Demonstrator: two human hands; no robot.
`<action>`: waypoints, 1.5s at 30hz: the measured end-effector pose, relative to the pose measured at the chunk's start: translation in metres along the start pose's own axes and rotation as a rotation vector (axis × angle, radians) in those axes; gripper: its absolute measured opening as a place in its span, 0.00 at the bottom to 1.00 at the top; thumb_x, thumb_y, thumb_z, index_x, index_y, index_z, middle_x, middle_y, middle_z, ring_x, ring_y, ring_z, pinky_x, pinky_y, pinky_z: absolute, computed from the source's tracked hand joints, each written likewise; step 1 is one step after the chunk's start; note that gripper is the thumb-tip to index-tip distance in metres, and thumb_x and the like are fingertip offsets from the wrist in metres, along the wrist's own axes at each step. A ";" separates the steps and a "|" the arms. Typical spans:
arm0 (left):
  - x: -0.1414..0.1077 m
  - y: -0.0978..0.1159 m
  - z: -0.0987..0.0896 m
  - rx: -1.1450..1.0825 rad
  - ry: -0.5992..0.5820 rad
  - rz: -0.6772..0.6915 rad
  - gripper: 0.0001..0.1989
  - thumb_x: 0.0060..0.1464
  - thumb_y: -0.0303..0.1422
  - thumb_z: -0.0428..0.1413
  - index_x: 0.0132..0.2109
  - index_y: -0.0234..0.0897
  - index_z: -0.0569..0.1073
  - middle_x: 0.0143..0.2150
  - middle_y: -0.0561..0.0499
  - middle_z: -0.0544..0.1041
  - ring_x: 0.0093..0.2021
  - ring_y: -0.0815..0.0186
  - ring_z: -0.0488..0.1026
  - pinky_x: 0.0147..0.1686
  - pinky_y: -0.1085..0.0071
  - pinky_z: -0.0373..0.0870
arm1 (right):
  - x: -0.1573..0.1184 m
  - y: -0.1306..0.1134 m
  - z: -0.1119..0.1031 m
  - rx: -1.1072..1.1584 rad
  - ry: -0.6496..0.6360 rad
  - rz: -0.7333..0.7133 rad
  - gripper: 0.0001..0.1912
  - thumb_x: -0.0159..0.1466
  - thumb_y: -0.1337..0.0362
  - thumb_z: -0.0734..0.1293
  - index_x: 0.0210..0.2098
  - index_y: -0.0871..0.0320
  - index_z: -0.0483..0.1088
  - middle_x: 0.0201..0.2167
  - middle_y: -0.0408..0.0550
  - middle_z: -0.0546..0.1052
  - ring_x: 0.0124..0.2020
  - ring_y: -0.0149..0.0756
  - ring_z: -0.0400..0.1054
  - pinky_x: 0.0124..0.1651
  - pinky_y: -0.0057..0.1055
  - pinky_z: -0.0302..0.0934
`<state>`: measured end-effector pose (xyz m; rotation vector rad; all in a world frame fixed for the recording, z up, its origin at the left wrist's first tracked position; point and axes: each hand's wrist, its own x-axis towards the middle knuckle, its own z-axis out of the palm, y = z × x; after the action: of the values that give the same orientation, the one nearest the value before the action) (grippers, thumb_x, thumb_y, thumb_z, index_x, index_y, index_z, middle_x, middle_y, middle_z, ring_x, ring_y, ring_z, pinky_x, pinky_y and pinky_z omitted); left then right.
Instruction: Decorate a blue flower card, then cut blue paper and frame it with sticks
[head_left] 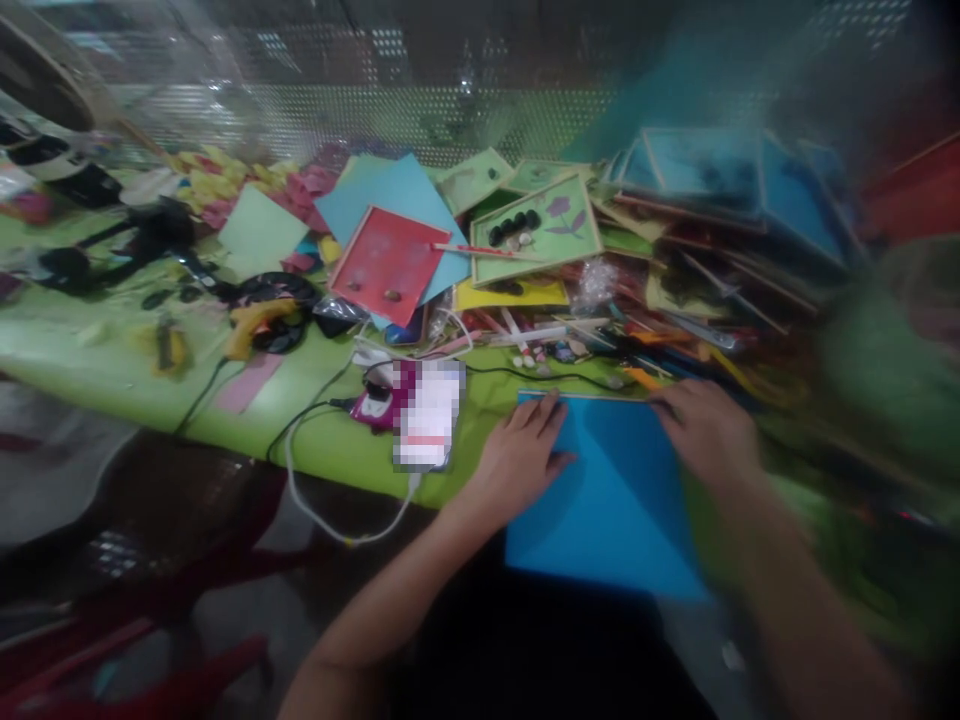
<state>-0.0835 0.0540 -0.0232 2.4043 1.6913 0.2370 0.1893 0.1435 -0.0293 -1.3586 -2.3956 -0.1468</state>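
Note:
A blue board (611, 490) lies at the near edge of the green table, partly overhanging it. A thin pale strip (600, 394) runs along its far edge. Fingers stretched out flat, my left hand (525, 450) rests on the board's left side, with its fingertips near the far left corner. My right hand (709, 430) is closed at the far right corner, thumb and fingers pinching the edge; exactly what lies between them is blurred.
Left of the board are a phone (427, 415) on a white cable and a yellow glue gun (259, 325). Beyond lie a red framed panel (390, 262), a green framed panel (536, 232) and sticks. Blue framed panels (705, 170) are stacked at back right.

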 end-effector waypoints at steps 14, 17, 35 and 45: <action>0.002 -0.002 0.003 0.009 0.006 0.000 0.32 0.72 0.47 0.50 0.74 0.33 0.61 0.78 0.43 0.57 0.72 0.49 0.62 0.68 0.54 0.66 | 0.001 -0.003 0.000 0.007 -0.029 0.059 0.12 0.70 0.66 0.63 0.37 0.55 0.79 0.36 0.52 0.79 0.42 0.45 0.71 0.39 0.38 0.61; 0.001 -0.003 0.003 0.004 0.017 0.002 0.32 0.72 0.47 0.49 0.74 0.34 0.61 0.78 0.42 0.59 0.72 0.49 0.62 0.67 0.54 0.67 | 0.002 -0.003 0.000 0.000 -0.014 0.059 0.11 0.70 0.66 0.63 0.37 0.54 0.79 0.35 0.51 0.79 0.41 0.45 0.71 0.39 0.38 0.61; -0.001 -0.002 -0.001 -0.045 0.085 0.019 0.27 0.71 0.42 0.52 0.70 0.36 0.67 0.77 0.41 0.60 0.71 0.46 0.63 0.66 0.51 0.68 | 0.007 -0.007 -0.003 -0.018 -0.081 0.089 0.09 0.70 0.65 0.63 0.36 0.54 0.75 0.37 0.54 0.78 0.43 0.47 0.70 0.39 0.39 0.60; 0.005 -0.005 -0.004 -0.090 0.108 -0.006 0.23 0.70 0.41 0.55 0.67 0.37 0.70 0.71 0.41 0.69 0.70 0.49 0.65 0.68 0.51 0.64 | 0.008 0.003 -0.010 0.288 -0.144 0.124 0.05 0.68 0.65 0.65 0.36 0.55 0.72 0.36 0.51 0.80 0.38 0.42 0.73 0.38 0.35 0.60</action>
<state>-0.0875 0.0612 -0.0208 2.3602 1.6928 0.4408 0.1911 0.1487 -0.0171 -1.4141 -2.3246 0.3274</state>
